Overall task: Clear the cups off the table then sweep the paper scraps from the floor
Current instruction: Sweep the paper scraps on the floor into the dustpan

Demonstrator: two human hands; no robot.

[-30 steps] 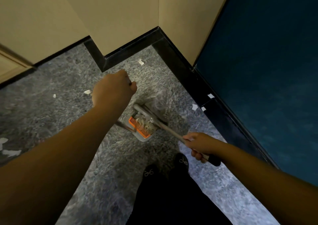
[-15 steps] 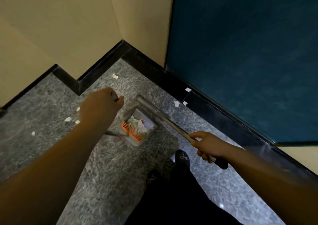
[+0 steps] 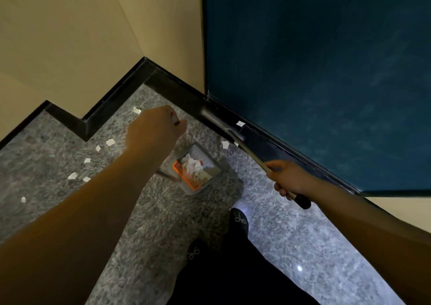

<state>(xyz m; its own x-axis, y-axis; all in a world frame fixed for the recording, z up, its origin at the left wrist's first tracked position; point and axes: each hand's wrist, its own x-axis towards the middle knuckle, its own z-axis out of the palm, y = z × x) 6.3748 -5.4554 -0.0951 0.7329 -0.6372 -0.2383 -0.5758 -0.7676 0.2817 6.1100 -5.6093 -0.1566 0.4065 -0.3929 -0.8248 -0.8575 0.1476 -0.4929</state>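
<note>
2 hands: left [image 3: 154, 127] grips dustpan [image 3: 198, 167] handle, right [image 3: 288, 177] grips broom [image 3: 247, 146].

- My left hand [image 3: 155, 127] is gripping the top of the dustpan's upright handle, fist curled round it.
- The dustpan [image 3: 194, 168] is sitting on the grey speckled floor [image 3: 144, 211], holding white paper scraps beside its orange comb.
- My right hand [image 3: 288, 179] is gripping the broom handle [image 3: 250, 152] near its black end cap.
- The broom's head is reaching the black skirting [image 3: 112, 99] below the dark blue wall [image 3: 314, 71].
- Loose paper scraps [image 3: 110, 142] are lying left of my forearm, and more near the broom head.
- My dark shoes [image 3: 239, 219] are showing below.
</note>
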